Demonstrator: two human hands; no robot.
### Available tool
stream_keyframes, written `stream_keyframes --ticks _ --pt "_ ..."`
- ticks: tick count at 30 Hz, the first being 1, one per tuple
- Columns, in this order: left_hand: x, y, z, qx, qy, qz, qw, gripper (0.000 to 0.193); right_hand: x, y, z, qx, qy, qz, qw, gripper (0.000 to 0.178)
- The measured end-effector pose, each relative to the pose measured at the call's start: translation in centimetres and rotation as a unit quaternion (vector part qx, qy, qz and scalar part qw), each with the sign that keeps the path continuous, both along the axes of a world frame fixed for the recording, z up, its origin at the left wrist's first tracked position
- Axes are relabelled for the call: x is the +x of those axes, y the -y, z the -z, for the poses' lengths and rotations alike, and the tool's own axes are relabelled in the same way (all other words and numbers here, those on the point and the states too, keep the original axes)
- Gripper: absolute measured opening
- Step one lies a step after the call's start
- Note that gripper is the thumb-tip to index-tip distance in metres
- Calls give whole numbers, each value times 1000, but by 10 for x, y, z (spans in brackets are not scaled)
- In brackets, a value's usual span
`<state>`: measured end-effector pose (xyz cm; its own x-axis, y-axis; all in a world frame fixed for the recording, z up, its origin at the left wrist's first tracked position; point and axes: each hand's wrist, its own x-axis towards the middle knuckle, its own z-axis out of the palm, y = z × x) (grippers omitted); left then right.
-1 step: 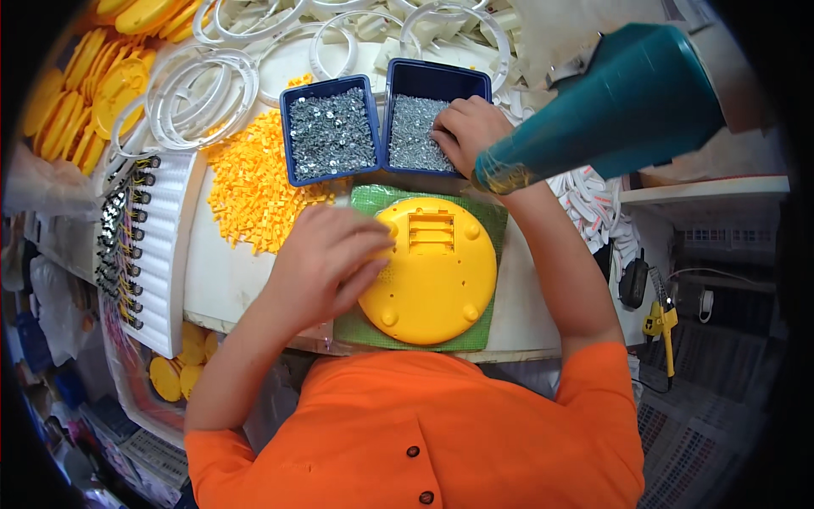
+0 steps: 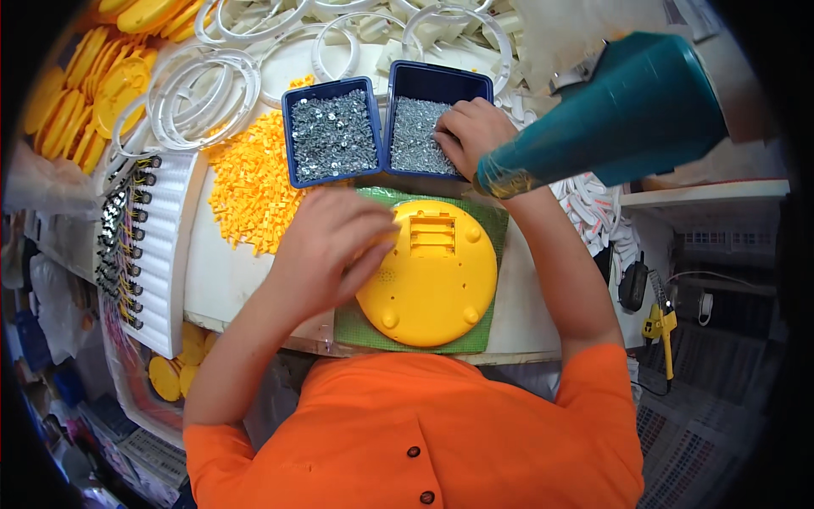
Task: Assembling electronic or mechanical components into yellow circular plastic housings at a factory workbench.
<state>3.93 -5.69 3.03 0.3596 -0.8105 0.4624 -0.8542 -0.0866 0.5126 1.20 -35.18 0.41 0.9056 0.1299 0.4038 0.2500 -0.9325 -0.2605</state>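
Note:
A round yellow plastic housing [image 2: 424,297] lies on a green mat [image 2: 496,254], its battery compartment, small holes and round feet facing up. My left hand [image 2: 331,242] is slightly blurred above the housing's upper left edge, thumb and fingers drawn together; anything between the fingertips is too small to name. My right hand [image 2: 476,129] reaches into the right blue bin [image 2: 445,78], its curled fingertips among small silvery screws [image 2: 414,127]. What those fingers pinch is hidden. Beside it, the left blue bin [image 2: 292,157] holds more small metal parts [image 2: 335,136], darker and larger.
A teal power tool [image 2: 606,119] hangs over my right forearm. Small yellow pieces [image 2: 250,182] are heaped left of the bins. White rings [image 2: 203,97] and yellow discs [image 2: 72,93] lie at the far left. A white foam tray [image 2: 174,254] with wired parts stands left; a yellow-handled tool [image 2: 664,335] hangs right.
My left hand has shifted very slightly upward near the housing's edge. My right hand stays in the screw bin.

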Motion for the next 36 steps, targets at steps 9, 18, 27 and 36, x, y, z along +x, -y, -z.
stream_keyframes --ticks 9,18,27,36 --pt "81 92 33 63 183 -107 975 10 -40 -2 -3 28 58 18 998 11" --pt "58 79 16 16 11 -79 997 10 -111 -28 -4 321 -185 132 919 14" --pt "18 29 14 90 -289 -89 949 14 -110 -29 -25 264 -249 85 928 21" --pt "24 25 11 159 -198 -52 966 13 -91 -14 -39 235 -239 108 936 23"
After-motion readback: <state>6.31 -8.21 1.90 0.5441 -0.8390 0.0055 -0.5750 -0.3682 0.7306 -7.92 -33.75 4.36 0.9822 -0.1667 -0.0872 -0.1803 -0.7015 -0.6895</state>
